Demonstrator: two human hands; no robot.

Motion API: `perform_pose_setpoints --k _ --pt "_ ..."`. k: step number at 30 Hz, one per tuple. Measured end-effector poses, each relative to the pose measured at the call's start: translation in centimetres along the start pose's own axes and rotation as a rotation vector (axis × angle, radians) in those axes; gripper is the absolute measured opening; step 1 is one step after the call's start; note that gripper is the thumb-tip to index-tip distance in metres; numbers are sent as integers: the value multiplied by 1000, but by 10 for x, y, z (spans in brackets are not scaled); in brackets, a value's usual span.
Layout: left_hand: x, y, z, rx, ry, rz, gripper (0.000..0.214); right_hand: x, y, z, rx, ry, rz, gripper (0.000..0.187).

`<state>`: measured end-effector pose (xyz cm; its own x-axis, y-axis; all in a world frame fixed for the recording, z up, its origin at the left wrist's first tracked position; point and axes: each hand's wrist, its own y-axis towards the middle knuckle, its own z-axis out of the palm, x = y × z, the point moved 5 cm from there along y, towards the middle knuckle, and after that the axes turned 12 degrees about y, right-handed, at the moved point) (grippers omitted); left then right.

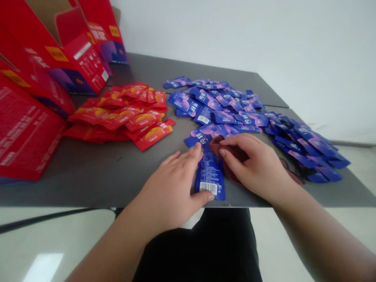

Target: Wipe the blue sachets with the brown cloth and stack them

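A blue sachet (210, 176) lies near the table's front edge, its printed back and barcode facing up. My left hand (173, 188) rests at its left side, fingers stretched out, with the thumb across the lower end. Pinched in my right hand (254, 162) is a brown cloth (216, 145), bunched up at the sachet's upper right; much of it is hidden under the palm. More of a brown and black item (292, 170) shows behind the right wrist, too covered to make out. Just beyond both hands spreads a loose pile of blue-purple sachets (217, 100).
Red sachets (126, 111) are heaped at the left of the grey table (96, 168). Several red boxes (85, 58), some with raised flaps, stand along the left side. At the right, a stack of blue sachets (308, 147) reaches the table's edge. A white wall (235, 35) rises behind.
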<state>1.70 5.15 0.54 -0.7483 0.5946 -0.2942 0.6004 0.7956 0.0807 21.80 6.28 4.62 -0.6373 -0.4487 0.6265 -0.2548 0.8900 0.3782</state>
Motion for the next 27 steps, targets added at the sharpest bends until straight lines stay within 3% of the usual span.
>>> perform_pose_setpoints --k 2,6,8,12,15,18,20,23,27 --pt "0 0 -1 -12 -8 3 105 11 -10 -2 74 118 -3 14" --pt "-1 0 -2 -23 -22 20 100 32 -28 11 445 283 -22 14" --pt "-1 0 -2 -19 -28 24 100 37 -29 16 519 284 -33 19" --pt "-1 1 -3 -8 -49 9 106 29 -16 21 481 233 -51 13" --pt "0 1 -4 -8 -51 -1 109 8 1 18 331 81 -28 10" --pt "-6 -2 -3 -20 8 44 90 -14 13 12 148 -49 55 8" --pt "-16 -7 0 -37 47 100 80 -22 16 10 94 -60 101 10" --pt "-34 -17 5 -62 87 148 70 -23 15 10 86 -68 104 16" --pt "-43 -34 -4 -68 150 176 29 -19 12 10 109 -100 83 19"
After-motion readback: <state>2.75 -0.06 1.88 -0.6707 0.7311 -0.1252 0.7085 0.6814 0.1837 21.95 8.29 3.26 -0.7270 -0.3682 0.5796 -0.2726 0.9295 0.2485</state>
